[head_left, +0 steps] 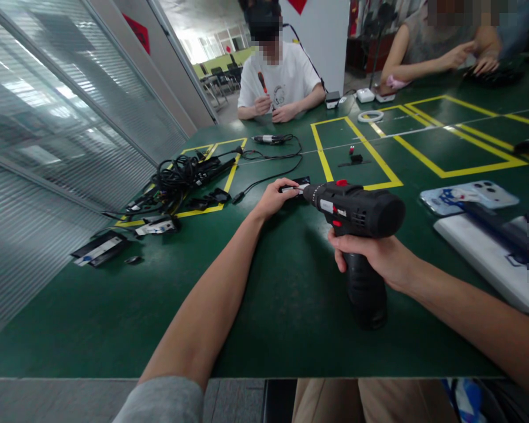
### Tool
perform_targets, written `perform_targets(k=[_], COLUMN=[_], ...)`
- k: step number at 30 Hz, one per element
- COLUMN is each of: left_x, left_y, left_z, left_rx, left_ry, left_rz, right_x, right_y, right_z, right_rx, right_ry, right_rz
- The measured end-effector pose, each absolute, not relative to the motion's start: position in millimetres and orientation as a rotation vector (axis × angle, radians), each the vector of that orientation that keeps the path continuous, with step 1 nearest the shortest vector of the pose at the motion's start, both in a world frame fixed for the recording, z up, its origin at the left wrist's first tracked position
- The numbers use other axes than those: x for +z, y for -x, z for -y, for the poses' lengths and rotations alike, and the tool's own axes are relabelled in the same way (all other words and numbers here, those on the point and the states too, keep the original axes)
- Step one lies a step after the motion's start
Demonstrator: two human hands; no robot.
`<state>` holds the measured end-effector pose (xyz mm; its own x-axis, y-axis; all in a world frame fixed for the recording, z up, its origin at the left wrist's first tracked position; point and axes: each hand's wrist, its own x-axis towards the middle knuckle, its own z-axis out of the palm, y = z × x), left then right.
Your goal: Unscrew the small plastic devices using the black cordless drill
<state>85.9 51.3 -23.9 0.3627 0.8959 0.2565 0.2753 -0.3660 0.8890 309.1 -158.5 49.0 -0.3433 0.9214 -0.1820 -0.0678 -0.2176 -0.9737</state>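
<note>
My right hand [374,254] is wrapped round the grip of a black cordless drill [357,205] with red switches. The drill points left and away from me, its chuck close to my left hand. With my left hand [274,198] I hold a small flat black part [303,180] with a pale strip down on the green table [282,294]. The drill's tip meets or nearly meets this part by my fingertips; whether a screw is there is too small to tell.
Tangled black cables [180,176] and a black box with a white label [100,249] lie left. A phone [469,197] and a white slab-like item [476,249] lie right. Across, a person in white [286,76] holds a screwdriver [262,82]; another person's hands [471,59] are far right.
</note>
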Motion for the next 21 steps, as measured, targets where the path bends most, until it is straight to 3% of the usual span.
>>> perform_targets(k=[21], left_x=[-21.0], left_y=[-85.7], left_z=[-48.6], left_rx=[0.984], left_ry=[-1.842], left_rz=[-1.033], right_x=[50.2], right_y=[-308.9], right_z=[158.3], right_rx=[1.646], right_ry=[1.094], right_rz=[1.293])
